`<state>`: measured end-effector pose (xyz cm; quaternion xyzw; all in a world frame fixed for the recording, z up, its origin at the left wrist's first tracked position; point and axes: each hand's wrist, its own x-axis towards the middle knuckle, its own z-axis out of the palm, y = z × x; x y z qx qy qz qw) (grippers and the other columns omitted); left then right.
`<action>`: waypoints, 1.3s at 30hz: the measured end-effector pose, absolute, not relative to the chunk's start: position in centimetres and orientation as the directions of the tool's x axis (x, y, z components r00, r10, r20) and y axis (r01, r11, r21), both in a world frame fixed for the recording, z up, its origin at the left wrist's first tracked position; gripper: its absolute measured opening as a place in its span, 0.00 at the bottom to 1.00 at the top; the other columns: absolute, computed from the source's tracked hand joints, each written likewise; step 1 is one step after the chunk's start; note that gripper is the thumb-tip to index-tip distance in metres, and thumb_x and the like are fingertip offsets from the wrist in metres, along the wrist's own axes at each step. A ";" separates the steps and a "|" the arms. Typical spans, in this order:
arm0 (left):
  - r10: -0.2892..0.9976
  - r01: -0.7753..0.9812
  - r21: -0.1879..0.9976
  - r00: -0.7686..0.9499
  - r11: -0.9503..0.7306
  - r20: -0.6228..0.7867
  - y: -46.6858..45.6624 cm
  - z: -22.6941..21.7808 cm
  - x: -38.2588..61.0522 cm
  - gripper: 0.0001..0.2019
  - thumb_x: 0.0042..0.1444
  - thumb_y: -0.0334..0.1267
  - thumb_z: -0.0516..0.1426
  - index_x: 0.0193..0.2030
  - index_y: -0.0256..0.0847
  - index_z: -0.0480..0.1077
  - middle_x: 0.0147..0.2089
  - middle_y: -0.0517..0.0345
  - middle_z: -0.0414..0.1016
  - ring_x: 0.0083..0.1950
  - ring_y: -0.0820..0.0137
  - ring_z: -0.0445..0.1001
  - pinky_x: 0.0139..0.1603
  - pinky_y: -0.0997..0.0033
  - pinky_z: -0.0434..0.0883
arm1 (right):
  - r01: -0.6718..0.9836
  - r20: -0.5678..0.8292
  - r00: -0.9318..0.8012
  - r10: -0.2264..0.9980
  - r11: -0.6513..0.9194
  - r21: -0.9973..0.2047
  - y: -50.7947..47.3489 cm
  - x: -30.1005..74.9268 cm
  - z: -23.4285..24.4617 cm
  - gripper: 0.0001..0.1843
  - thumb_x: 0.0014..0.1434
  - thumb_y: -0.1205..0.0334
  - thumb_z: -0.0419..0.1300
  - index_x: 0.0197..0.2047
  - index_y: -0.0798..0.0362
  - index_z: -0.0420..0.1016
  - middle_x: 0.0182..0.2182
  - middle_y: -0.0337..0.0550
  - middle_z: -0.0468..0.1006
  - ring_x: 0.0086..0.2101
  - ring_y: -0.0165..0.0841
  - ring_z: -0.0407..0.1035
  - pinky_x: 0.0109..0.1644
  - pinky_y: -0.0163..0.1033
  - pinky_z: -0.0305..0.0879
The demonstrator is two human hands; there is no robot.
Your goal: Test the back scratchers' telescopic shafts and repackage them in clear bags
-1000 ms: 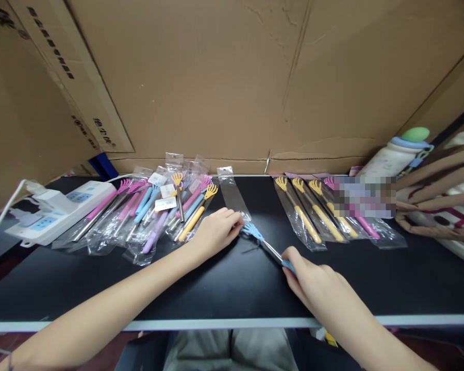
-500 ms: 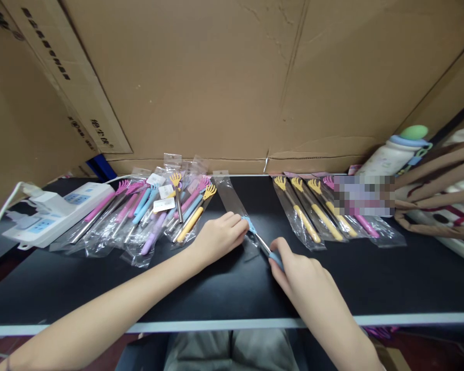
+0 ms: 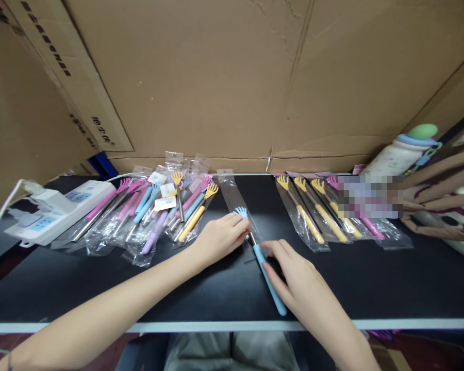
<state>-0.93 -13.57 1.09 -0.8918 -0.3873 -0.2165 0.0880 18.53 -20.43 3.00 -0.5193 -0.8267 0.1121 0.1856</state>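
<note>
A blue back scratcher (image 3: 268, 281) lies on the black table (image 3: 390, 278), its claw head inside the mouth of a clear plastic sleeve (image 3: 232, 193). My left hand (image 3: 220, 238) pinches the sleeve's open end beside the claw. My right hand (image 3: 290, 273) rests its fingers along the blue handle, fingers curled on it near the metal shaft.
A heap of bagged pink, blue, purple and yellow scratchers (image 3: 158, 208) lies at the left, next to a white power strip (image 3: 58, 208). Bagged yellow and pink scratchers (image 3: 317, 211) lie in a row at the right. A bottle (image 3: 400, 152) and a bag (image 3: 444, 206) stand far right. Cardboard walls the back.
The blue scratcher has slid forward, its claw now inside the sleeve. My right hand moved left and further along the handle, which now shows in full.
</note>
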 end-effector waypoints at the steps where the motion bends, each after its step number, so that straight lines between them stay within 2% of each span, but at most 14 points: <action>1: 0.649 0.728 0.006 0.608 -0.686 0.457 -13.6 1.1 -1.0 0.09 0.65 0.36 0.46 0.36 0.40 0.64 0.34 0.59 0.71 0.38 0.71 0.70 0.33 0.74 0.65 | 0.792 0.193 -0.430 0.882 0.471 -0.387 -20.8 19.0 2.9 0.12 0.63 0.63 0.47 0.50 0.50 0.63 0.41 0.46 0.71 0.38 0.36 0.71 0.40 0.41 0.68; 7: 0.634 0.726 -0.012 0.609 -0.688 0.477 -13.5 1.1 -1.2 0.09 0.65 0.37 0.45 0.36 0.41 0.64 0.35 0.60 0.72 0.37 0.72 0.70 0.32 0.73 0.64 | 0.670 0.145 -0.648 0.748 0.650 -0.358 -23.4 22.2 2.3 0.22 0.59 0.60 0.57 0.57 0.44 0.61 0.53 0.47 0.66 0.50 0.37 0.65 0.50 0.40 0.67; 11: 0.637 0.728 -0.011 0.607 -0.686 0.475 -13.6 1.2 -1.2 0.09 0.65 0.37 0.46 0.36 0.41 0.64 0.35 0.60 0.72 0.38 0.71 0.70 0.33 0.74 0.64 | 0.657 0.188 -0.673 0.715 0.695 -0.293 -23.6 22.6 1.9 0.24 0.55 0.63 0.61 0.56 0.44 0.64 0.51 0.46 0.68 0.49 0.38 0.64 0.49 0.42 0.67; 16: 0.653 0.724 0.024 0.606 -0.689 0.453 -13.6 1.1 -1.2 0.08 0.65 0.37 0.47 0.37 0.41 0.64 0.36 0.60 0.71 0.39 0.71 0.70 0.34 0.74 0.65 | 0.601 0.308 -0.704 0.640 0.768 -0.220 -22.2 21.7 2.3 0.20 0.51 0.66 0.65 0.48 0.46 0.71 0.43 0.44 0.73 0.43 0.38 0.66 0.45 0.42 0.66; 20: 0.669 0.725 0.051 0.604 -0.687 0.434 -13.6 1.1 -1.2 0.08 0.65 0.37 0.47 0.38 0.41 0.65 0.37 0.60 0.71 0.40 0.71 0.70 0.35 0.74 0.66 | 0.565 0.376 -0.731 0.570 0.814 -0.136 -21.0 21.1 2.4 0.15 0.51 0.68 0.64 0.44 0.49 0.73 0.36 0.42 0.74 0.40 0.36 0.66 0.44 0.41 0.64; 29: 0.671 0.707 0.100 0.605 -0.700 0.429 -13.6 1.5 -1.3 0.08 0.65 0.37 0.47 0.38 0.40 0.65 0.37 0.60 0.70 0.39 0.71 0.70 0.36 0.74 0.67 | 0.508 0.365 -0.811 0.457 0.860 0.053 -17.5 19.8 3.1 0.05 0.59 0.65 0.57 0.39 0.52 0.73 0.31 0.42 0.72 0.38 0.35 0.65 0.42 0.41 0.61; 34: 0.666 0.711 0.076 0.610 -0.699 0.429 -13.7 1.4 -1.3 0.08 0.65 0.37 0.47 0.38 0.40 0.65 0.36 0.59 0.70 0.40 0.70 0.70 0.36 0.73 0.68 | 0.561 0.395 -0.783 0.480 0.819 0.117 -16.1 19.3 3.8 0.05 0.61 0.67 0.53 0.34 0.55 0.69 0.31 0.44 0.71 0.34 0.34 0.63 0.37 0.38 0.59; 39: 0.648 0.699 0.072 0.613 -0.711 0.452 -13.6 1.3 -1.3 0.08 0.65 0.37 0.47 0.38 0.40 0.64 0.37 0.58 0.70 0.39 0.70 0.70 0.36 0.73 0.68 | 0.632 0.400 -0.742 0.538 0.760 0.150 -15.2 18.8 4.1 0.03 0.59 0.66 0.55 0.37 0.56 0.68 0.34 0.46 0.71 0.36 0.36 0.63 0.37 0.39 0.60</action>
